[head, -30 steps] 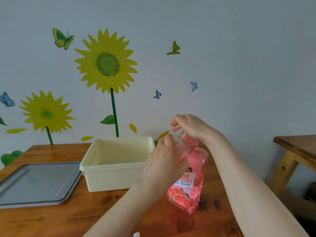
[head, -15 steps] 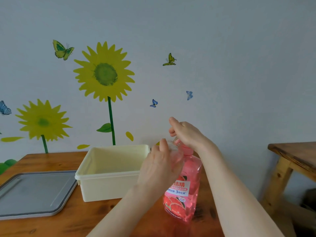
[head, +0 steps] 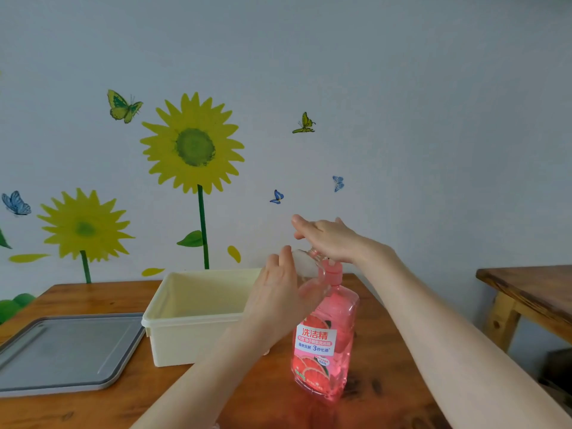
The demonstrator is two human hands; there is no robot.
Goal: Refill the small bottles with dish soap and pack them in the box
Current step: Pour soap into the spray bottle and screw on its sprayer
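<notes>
Small bottle (head: 305, 266) is up in the left hand (head: 278, 305), fingers wrapped round it. It's tipped so its mouth sits right by the pump spout of the dish soap bottle (head: 325, 339), pretty sure so the soap squirts straight in. Right hand (head: 328, 239) lies flat on the pump head, fingers straight, gripping nothing, looks set to press. Soap bottle stands toward the right edge of the surface (head: 93, 410), with the open box (head: 192, 335) just left of it, handy for packing. Grey lid (head: 62, 351) is parked by the left edge.
</notes>
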